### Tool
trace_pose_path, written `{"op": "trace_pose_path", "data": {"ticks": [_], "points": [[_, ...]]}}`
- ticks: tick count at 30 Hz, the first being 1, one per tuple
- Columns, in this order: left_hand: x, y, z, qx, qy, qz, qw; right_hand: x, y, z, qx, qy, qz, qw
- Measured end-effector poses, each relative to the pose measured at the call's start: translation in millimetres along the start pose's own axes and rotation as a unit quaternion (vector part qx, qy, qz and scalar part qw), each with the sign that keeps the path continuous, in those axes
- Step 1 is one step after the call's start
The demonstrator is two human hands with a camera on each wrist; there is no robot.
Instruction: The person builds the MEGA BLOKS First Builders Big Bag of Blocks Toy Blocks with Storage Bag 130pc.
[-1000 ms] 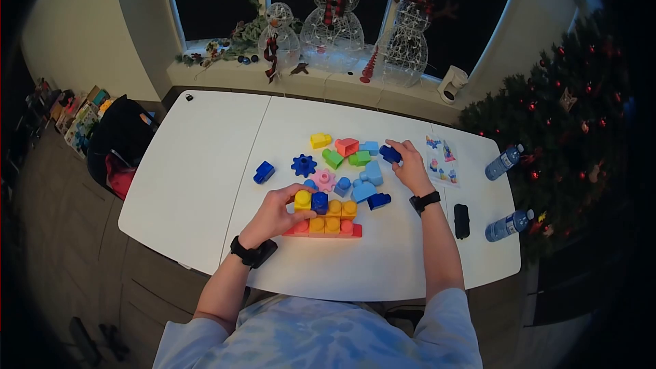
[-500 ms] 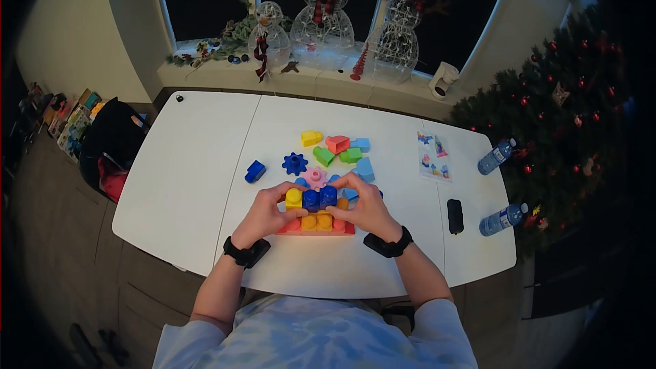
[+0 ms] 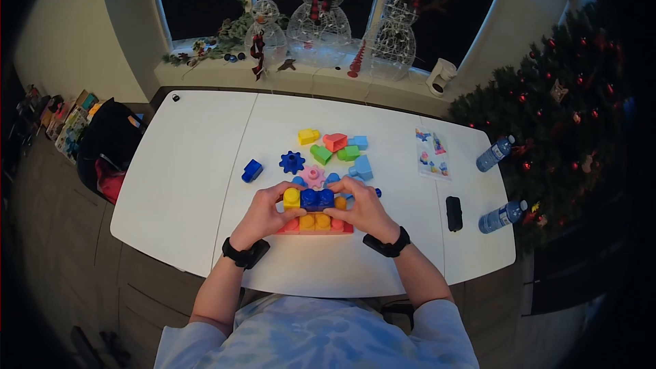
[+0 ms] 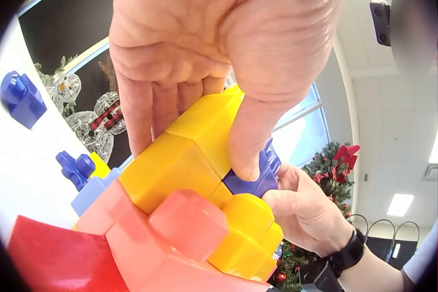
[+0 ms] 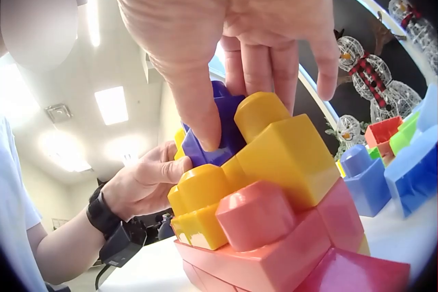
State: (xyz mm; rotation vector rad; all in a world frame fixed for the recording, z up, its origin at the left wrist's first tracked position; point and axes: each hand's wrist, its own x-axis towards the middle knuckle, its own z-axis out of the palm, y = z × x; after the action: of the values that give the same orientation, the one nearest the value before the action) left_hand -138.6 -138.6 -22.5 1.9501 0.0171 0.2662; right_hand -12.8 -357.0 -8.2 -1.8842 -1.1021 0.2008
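Observation:
A stacked wall of toy building blocks stands near the table's front, with a red and pink base [image 3: 314, 230] and orange-yellow blocks [image 3: 316, 221] above. Along its top, dark blue blocks [image 3: 316, 199] sit beside a yellow block [image 3: 292, 197]. My left hand [image 3: 262, 213] grips the yellow block at the left end, thumb in front and fingers behind. From the other side my right hand [image 3: 370, 213] pinches the right dark blue block [image 5: 222, 124], its thumb pressed to the front face. Right of that block, an orange-yellow stud [image 5: 263, 110] shows uncovered.
Behind the wall lie a dark blue gear [image 3: 292, 162], a pink gear [image 3: 313, 176], green blocks [image 3: 321, 154], a coral block [image 3: 335, 141] and light blue blocks [image 3: 361, 167]. A dark blue block [image 3: 252, 170] lies left. Rightward are a picture sheet [image 3: 433, 154], black case [image 3: 454, 214] and water bottles [image 3: 503, 216].
My right hand has brought a dark blue block from the back right to the wall's top, where it now sits against the other dark blue one. My left hand keeps its grip there.

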Motion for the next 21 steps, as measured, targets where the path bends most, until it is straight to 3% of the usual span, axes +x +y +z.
{"op": "trace_pose_path", "data": {"ticks": [6,9,11,16,18,19,21], "points": [[-1,-1,0,-0.004,-0.001,-0.004,1.0,-1,0,0,0.016,-0.01,0.021,1.0],[-1,3,-3,-0.005,-0.031,-0.027,0.999,6,-2,-12,0.007,-0.066,0.011,0.998],[-4,-1,-3,-0.07,-0.014,0.004,0.997,20,-3,-30,0.074,-0.113,0.028,0.99],[-10,-16,-5,-0.095,-0.034,-0.046,0.994,101,24,-77,-0.011,-0.064,0.066,0.996],[-10,-21,-5,-0.097,-0.028,-0.053,0.993,140,61,-74,-0.13,-0.028,0.052,0.99],[-11,-22,-6,-0.076,-0.022,-0.05,0.996,153,79,-67,-0.132,-0.028,0.05,0.99],[-10,-24,-5,-0.058,-0.013,-0.046,0.997,179,108,-46,-0.183,-0.076,0.012,0.98]]}}
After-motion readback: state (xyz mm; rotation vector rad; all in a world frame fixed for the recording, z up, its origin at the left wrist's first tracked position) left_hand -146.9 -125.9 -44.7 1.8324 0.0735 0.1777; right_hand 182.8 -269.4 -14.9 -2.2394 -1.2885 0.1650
